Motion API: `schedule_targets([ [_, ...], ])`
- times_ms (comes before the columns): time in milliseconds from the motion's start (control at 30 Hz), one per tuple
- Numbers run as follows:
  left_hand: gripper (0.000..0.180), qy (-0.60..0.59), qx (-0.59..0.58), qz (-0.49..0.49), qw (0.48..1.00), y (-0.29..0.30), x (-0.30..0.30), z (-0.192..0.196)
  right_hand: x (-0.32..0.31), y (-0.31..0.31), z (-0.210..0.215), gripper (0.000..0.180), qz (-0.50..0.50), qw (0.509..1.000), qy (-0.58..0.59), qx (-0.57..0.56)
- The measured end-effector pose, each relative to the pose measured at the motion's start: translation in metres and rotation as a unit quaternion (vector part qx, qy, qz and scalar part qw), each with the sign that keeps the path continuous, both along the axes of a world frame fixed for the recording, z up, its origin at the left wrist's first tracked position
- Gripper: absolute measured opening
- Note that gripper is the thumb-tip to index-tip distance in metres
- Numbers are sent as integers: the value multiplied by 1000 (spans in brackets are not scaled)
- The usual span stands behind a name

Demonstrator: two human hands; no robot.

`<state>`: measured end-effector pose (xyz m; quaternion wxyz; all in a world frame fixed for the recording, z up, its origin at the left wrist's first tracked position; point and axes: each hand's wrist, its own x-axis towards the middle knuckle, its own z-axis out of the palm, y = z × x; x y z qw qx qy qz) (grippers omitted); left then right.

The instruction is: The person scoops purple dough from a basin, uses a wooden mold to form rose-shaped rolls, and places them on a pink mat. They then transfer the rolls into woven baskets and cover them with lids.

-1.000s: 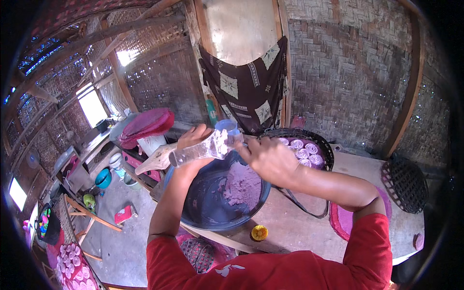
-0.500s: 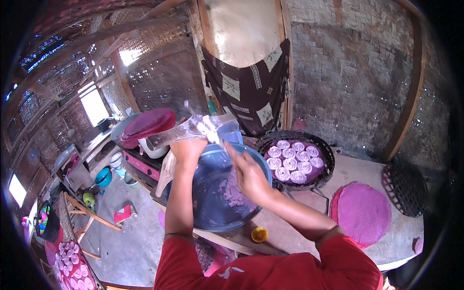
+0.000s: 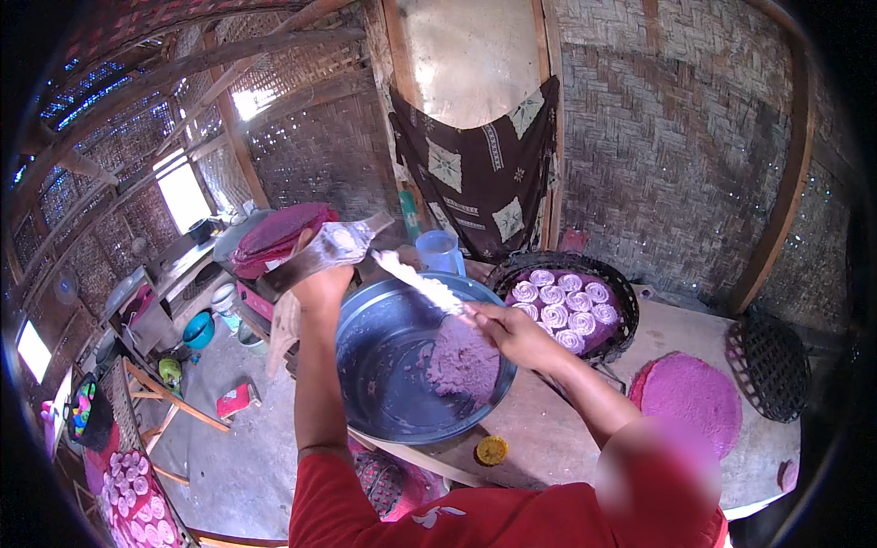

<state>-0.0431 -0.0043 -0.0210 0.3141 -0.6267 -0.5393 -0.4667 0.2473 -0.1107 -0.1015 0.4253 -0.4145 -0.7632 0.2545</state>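
My left hand (image 3: 322, 285) is closed around a wooden press-like tool (image 3: 352, 239) with pale dough smeared on its end, held above the basin's left rim. My right hand (image 3: 523, 336) grips a flat stick (image 3: 427, 290) thickly coated in pale dough. The stick slants up and left over the basin, its tip just short of the wooden tool. Below both hands is a wide dark-blue basin (image 3: 379, 402), its inside streaked with residue. A lump of pinkish-purple dough (image 3: 464, 361) lies against the basin's right side.
Right of the basin, a round tray (image 3: 630, 297) holds several pale swirls. Pink round mats (image 3: 690, 402) are stacked near a black woven basket (image 3: 769, 370). A blue jug (image 3: 438, 251) stands behind the basin, a small yellow cup (image 3: 491, 450) in front.
The stick has come away from the wooden tool, and my right hand has moved right and slightly down. My left hand has shifted left with the tool, leaving more of the basin visible.
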Motion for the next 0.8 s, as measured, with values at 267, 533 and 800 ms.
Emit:
schedule_targets([
  [267,33,-418,19,-419,806,-58,-8,29,2,31,-27,49,-104,925,-357,79],
  [533,11,-616,-220,-697,294,-63,104,-43,3,-71,-39,92,506,393,555,-531],
  [800,32,107,-250,-366,890,-116,183,-113,156,-158,-33,70,-91,850,457,-245],
])
